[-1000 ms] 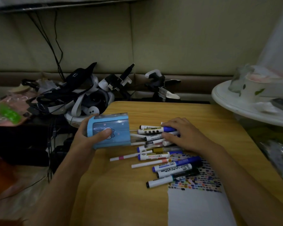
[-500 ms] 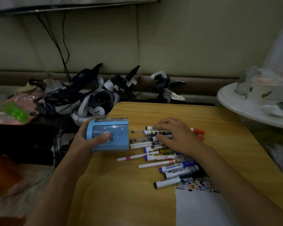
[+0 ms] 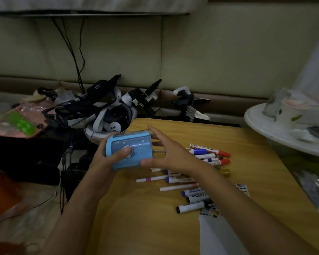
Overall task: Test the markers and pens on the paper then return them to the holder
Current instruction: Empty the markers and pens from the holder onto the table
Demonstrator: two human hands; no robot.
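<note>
- The blue holder [image 3: 129,150] is gripped on its side by the left hand [image 3: 109,157], with the thumb laid across its front face; it is held at the left edge of the wooden table [image 3: 155,218], its open mouth turned to the right.
- The right hand [image 3: 171,155] is spread at the holder's mouth, fingers straight and parted; nothing is clasped in it, and whether the holder is touched by it cannot be told.
- The markers and pens [image 3: 206,157] are scattered flat on the table to the right of the holder, partly hidden by the right forearm.
- The paper [image 3: 217,234], marked with small coloured swatches along its far edge, is seen at the near right of the table, just beside the nearest black-capped marker [image 3: 191,207].
</note>
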